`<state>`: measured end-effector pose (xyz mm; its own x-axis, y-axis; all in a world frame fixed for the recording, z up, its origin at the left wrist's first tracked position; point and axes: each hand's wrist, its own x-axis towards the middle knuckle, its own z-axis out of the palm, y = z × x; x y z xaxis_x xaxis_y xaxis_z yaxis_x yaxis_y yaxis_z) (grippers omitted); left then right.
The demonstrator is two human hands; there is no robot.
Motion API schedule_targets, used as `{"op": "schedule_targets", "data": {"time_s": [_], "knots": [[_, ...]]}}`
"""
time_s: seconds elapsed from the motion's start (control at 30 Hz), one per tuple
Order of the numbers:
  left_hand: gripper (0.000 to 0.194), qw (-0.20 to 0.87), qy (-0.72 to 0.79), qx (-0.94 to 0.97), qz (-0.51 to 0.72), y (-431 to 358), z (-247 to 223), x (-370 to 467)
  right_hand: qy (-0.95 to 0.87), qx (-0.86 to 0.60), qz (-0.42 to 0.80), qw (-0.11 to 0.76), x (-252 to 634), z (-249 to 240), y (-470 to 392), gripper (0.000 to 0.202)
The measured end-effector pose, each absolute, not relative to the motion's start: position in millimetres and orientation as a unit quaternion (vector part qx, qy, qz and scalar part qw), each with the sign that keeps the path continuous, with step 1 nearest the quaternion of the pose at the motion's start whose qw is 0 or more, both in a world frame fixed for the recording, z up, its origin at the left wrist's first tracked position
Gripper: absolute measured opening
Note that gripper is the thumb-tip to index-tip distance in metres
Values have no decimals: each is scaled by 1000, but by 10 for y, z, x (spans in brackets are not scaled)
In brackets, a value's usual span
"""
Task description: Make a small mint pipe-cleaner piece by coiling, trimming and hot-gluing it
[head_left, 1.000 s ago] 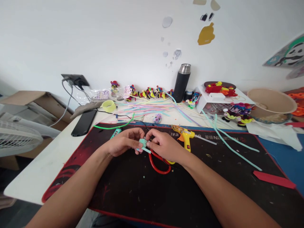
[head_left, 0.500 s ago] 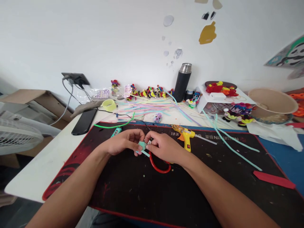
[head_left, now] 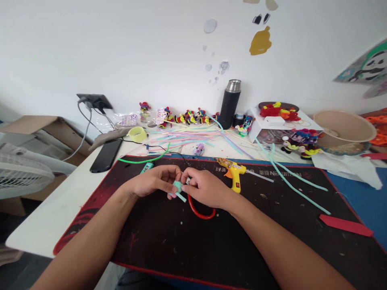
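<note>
Over the dark mat, my left hand (head_left: 160, 180) pinches a small mint-green pipe cleaner piece (head_left: 177, 186) between thumb and fingers. A short straight length sticks out of it toward the lower right. From the other side, my right hand (head_left: 205, 186) is closed on the same piece, its thumb and fingertips meeting at the mint-green part. Just below my right hand lies a red loop handle (head_left: 201, 213), which looks like part of scissors; the rest is hidden under the hand. A yellow glue gun (head_left: 237, 175) with a clear glue stick rests right of my right hand.
Pastel pipe cleaners (head_left: 184, 139) lie behind the mat (head_left: 211, 249), near several small figures (head_left: 190, 117) and a black thermos (head_left: 230, 104). A phone (head_left: 106, 156) sits at left, with a fan (head_left: 26, 171) beyond the table edge. Mint pipe cleaners (head_left: 296, 181) and a red strip (head_left: 346, 225) lie right.
The view has shifted slightly, moving everything a little left in the picture. Both hands keep their pinch on the mint-green piece, with only slight finger movement.
</note>
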<state>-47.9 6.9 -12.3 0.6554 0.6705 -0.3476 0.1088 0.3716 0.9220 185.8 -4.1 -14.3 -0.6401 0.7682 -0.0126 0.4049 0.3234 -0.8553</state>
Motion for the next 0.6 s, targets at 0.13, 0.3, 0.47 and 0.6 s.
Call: {"op": "schedule_targets", "data": {"time_s": [0.13, 0.3, 0.47, 0.6], "knots": [[28, 741, 370, 520, 208, 66, -135, -465, -784, -373, 448, 211, 1853, -158, -36, 8], [26, 729, 381, 504, 264, 43, -141, -392, -769, -380, 456, 237, 1871, -180, -17, 6], [27, 717, 395, 487, 304, 27, -182, -322, -753, -388, 471, 245, 1888, -180, 3, 6], [28, 707, 404, 487, 316, 29, -212, -305, -745, -388, 483, 247, 1894, -185, 19, 6]]}}
